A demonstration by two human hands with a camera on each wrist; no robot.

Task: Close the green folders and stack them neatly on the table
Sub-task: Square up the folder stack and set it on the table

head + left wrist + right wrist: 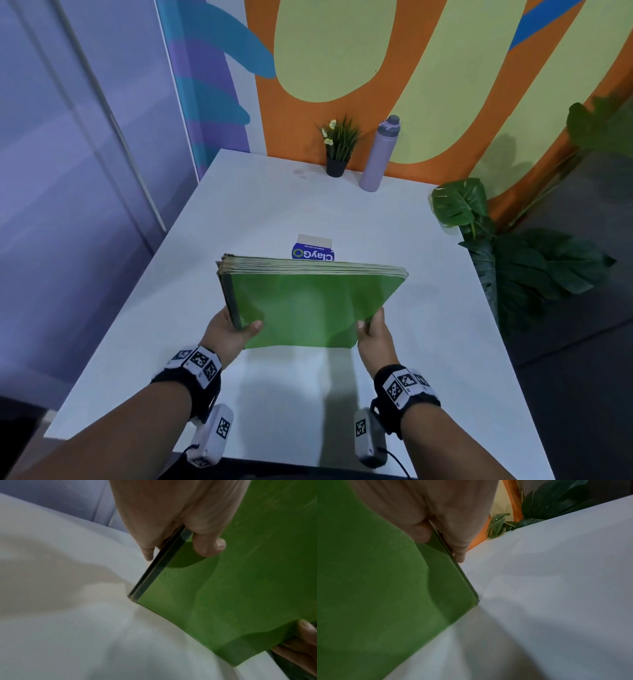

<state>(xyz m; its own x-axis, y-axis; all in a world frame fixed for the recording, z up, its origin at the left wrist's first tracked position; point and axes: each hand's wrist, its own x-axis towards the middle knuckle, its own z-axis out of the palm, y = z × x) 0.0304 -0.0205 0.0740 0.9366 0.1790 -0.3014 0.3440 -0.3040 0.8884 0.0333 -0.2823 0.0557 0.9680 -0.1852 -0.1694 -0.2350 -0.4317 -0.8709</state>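
the left hand (228, 329) is clamping the spine side of the green folders (308, 308), thumb lying on the front cover and fingers behind, at about 7 o'clock of the bundle. the folders are all sitting closed and bunched as one pack, standing on the lower long edge on the white table (144, 308) and leaning back toward 12 o'clock, so the long axis is running 9 to 3 across the person. the wrist views are showing both bottom corners touching the tabletop. at about 5 o'clock of the pack the right hand (373, 330) is pinching the open-edge side in the same way, thumb in front. both hands are sitting equally near, one at each end of that axis. judging by this, the coming move is turning on the lean: the pack is likely needing either squaring on its lower edge or laying flat. a blue and white card (313, 248) is lying just behind the folders at 12 o'clock, and a fall that way may cover it.
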